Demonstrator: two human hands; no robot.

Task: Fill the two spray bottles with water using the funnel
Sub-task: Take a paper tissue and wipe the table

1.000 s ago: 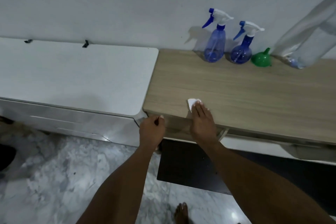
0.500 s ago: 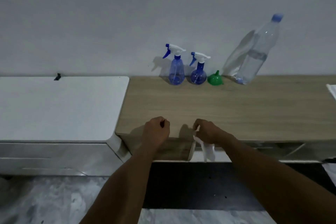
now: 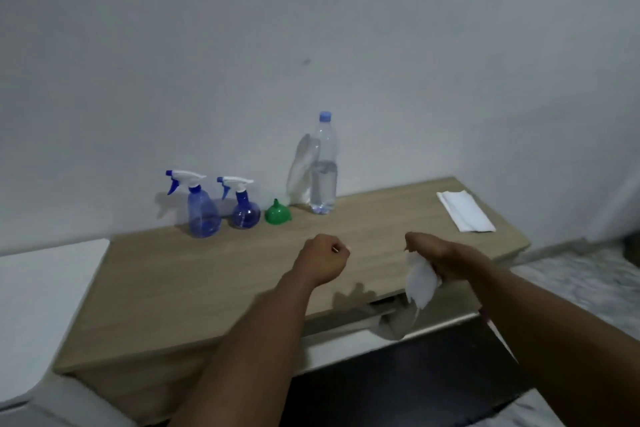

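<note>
Tall spray bottle (image 3: 203, 215), round spray bottle (image 3: 245, 210): far left on surface (image 3: 207, 288), funnel (image 3: 277, 213) just beside.
Handling: judged light, slick plastic; hold at neck.
Left grip (image 3: 322, 258): fisted, apparently empty.
Right grip (image 3: 436, 253): clutching tissue (image 3: 420, 282).

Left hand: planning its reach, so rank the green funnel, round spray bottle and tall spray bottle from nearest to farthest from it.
1. Green funnel, ahead and slightly left of the left hand.
2. Round spray bottle, left of the funnel.
3. Tall spray bottle, farthest left.
</note>
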